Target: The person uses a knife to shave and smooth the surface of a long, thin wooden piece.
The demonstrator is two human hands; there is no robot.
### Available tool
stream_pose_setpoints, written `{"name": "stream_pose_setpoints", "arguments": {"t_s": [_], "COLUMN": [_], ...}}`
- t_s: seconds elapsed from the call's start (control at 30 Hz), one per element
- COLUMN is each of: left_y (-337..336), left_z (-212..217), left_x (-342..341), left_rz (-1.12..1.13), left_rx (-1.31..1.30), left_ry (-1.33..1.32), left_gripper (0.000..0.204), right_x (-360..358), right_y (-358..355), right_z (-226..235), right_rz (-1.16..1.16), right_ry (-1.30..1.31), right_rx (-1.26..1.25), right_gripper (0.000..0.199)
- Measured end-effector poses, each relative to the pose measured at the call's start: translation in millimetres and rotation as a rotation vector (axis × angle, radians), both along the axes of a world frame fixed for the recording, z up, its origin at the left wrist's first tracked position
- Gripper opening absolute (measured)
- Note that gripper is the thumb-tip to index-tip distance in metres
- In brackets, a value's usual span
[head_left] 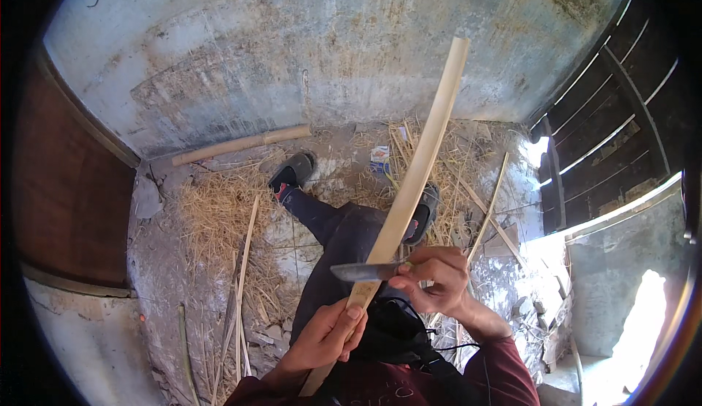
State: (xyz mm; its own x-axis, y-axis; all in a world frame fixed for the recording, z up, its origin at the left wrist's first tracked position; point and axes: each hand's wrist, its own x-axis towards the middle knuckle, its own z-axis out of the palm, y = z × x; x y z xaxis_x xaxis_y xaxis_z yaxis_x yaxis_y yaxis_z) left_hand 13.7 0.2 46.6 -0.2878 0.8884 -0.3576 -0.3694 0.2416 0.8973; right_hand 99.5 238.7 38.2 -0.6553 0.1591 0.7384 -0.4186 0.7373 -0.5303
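A long, pale split bamboo strip (418, 176) runs from my lap up and away to the right, its hollow side showing. My left hand (325, 338) is wrapped round its lower part, near my body. Just above that grip, a knife (360, 271) lies crosswise over the strip, its broad grey blade pointing left. My right hand (436, 280) holds the knife, fingers closed round the handle, which is mostly hidden. Whether the edge bites into the bamboo, I cannot tell.
Straw-like shavings (219, 209) cover the floor about my feet. A whole bamboo pole (241, 145) lies along the stained wall (329, 55). Loose strips (490, 205) lie to the right, others (243, 289) to the left. A slatted dark gate (614, 128) stands at the right, a brown door (73, 187) at the left.
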Motion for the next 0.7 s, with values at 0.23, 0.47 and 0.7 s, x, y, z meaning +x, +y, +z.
{"name": "stream_pose_setpoints", "arguments": {"t_s": [0.23,0.47,0.7], "left_y": [2.8,2.1,1.1], "left_z": [-7.0,-9.5,-8.3], "left_x": [1.2,1.9,0.7], "left_rz": [-0.017,0.009,0.015], "left_rx": [0.049,0.047,0.056], "left_ry": [-0.068,-0.081,-0.11], "left_gripper": [0.045,0.046,0.045], "right_x": [-3.8,-6.5,-7.3], "right_y": [4.3,6.8,-0.7], "right_z": [-2.3,-5.0,-1.2], "right_rz": [-0.008,-0.014,-0.006], "right_ry": [0.06,0.082,0.051], "right_rx": [0.104,0.076,0.083], "right_gripper": [0.026,0.025,0.026]}}
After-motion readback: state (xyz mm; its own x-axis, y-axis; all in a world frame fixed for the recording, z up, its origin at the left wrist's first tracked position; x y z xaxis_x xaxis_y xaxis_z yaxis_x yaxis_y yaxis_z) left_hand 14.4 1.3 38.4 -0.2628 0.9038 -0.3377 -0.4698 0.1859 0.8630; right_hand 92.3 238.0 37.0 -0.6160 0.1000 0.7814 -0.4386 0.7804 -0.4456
